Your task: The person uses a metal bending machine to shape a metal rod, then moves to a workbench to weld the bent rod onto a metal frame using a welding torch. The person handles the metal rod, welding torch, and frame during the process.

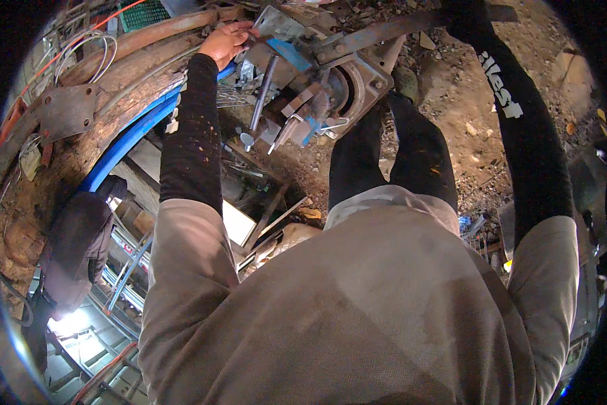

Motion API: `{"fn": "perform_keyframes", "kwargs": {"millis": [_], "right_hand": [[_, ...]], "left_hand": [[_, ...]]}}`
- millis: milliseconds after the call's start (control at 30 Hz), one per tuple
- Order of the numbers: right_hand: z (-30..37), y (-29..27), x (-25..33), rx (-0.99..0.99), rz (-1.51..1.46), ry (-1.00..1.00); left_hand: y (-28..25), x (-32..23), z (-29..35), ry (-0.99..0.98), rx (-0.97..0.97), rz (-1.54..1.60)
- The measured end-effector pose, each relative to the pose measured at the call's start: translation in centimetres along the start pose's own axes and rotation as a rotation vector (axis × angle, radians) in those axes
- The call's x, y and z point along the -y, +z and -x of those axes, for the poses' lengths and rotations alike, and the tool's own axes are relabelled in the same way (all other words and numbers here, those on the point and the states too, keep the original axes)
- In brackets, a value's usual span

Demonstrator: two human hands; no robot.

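Evidently, in the head view, both arms reach toward the top of the frame, where the metal machine (365, 84) sits low at upper centre, just beyond the person's legs (421, 155). A flat metal bar (398, 30) slants from the machine toward the upper right; its left end seems to rest there, presumably so the heavy base can bear it. The right hand (464, 17) is a dark shape over the bar, probably steadying its far part; whether the fingers close around it I cannot tell. The left hand (226, 44), upper left of centre, is loosely opened, fingers stretched toward the machine's back edge and nothing clearly in its grasp, perhaps placed there for support. A slim metal tube (263, 94) stands out from the machine's left side, like a handle left within reach. At left, a plate with holes (67, 111) lies on the timber (20, 229), likely just set aside.

As for containers, a green crate (145, 13) shows at upper left, its contents unclear. The dark bundle (77, 250) at left may be a bag; nothing inside shows.
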State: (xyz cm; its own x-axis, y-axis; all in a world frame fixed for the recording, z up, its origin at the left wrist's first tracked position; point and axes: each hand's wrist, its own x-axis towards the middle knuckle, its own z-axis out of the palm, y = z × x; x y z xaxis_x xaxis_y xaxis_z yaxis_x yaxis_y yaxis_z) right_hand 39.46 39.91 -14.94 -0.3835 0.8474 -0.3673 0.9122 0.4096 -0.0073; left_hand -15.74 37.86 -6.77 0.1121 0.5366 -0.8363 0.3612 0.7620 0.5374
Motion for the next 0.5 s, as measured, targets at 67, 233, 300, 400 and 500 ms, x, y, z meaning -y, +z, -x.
{"fn": "perform_keyframes", "kwargs": {"millis": [67,233,300,400,500], "right_hand": [[0.0,-0.1,0.0,0.003,0.001,0.003],[0.2,-0.3,0.2,0.002,0.012,0.001],[0.2,-0.4,0.2,0.001,0.012,0.003],[0.4,-0.4,0.3,-0.001,0.013,0.006],[0.4,-0.5,0.3,0.000,0.017,0.005]], "left_hand": [[0.8,0.5,-0.5,0.016,-0.073,0.007],[1.8,0.7,-2.4,-0.263,-0.455,-0.429],[1.8,1.1,-2.6,-0.199,-0.432,-0.591],[1.4,2.4,-2.3,0.075,-0.212,-0.365],[1.1,3.7,-2.3,0.124,-0.134,0.222]]}}
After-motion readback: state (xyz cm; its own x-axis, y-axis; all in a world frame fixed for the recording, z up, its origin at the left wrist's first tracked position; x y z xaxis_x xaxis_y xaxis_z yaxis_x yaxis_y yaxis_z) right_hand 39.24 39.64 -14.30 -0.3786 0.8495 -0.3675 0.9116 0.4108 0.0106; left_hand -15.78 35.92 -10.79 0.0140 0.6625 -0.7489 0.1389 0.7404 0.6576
